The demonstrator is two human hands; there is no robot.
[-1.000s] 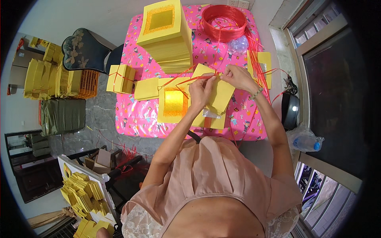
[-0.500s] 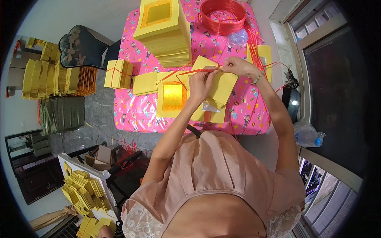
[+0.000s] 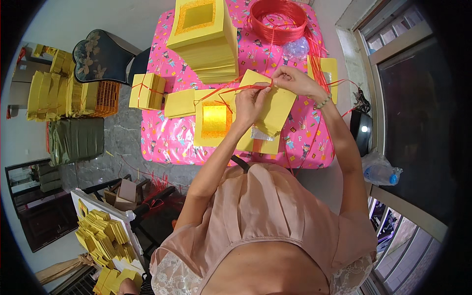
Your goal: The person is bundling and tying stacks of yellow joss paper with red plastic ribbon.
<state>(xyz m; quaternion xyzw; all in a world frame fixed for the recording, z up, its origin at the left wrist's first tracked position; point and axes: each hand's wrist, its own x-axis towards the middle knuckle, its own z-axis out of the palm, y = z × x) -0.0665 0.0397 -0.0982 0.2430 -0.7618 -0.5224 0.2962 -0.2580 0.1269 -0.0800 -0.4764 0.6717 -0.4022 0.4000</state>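
A small stack of yellow paper sheets (image 3: 276, 112) lies tilted on the table in front of me. A red plastic ribbon (image 3: 230, 90) runs across its far end. My left hand (image 3: 251, 102) rests on the stack's left side and pinches the ribbon between thumb and forefinger. Just right of it, the fingers of my right hand (image 3: 296, 81) are closed on the ribbon at the stack's far edge. Any knot there is too small to make out. Under and beside the stack lie a sheet with a gold square (image 3: 215, 120) and more yellow paper.
A tall yellow paper stack (image 3: 211, 54) and a red ribbon coil (image 3: 277, 34) stand on the pink patterned table cover (image 3: 167, 140). At the left is a tied yellow bundle (image 3: 147, 91). A chair (image 3: 101, 59) stands beyond; a plastic bottle (image 3: 382, 173) sits by the window.
My right hand's fingers have shifted from a tighter curl to a more stretched pinch at the ribbon. My left hand and the stack stay nearly in place.
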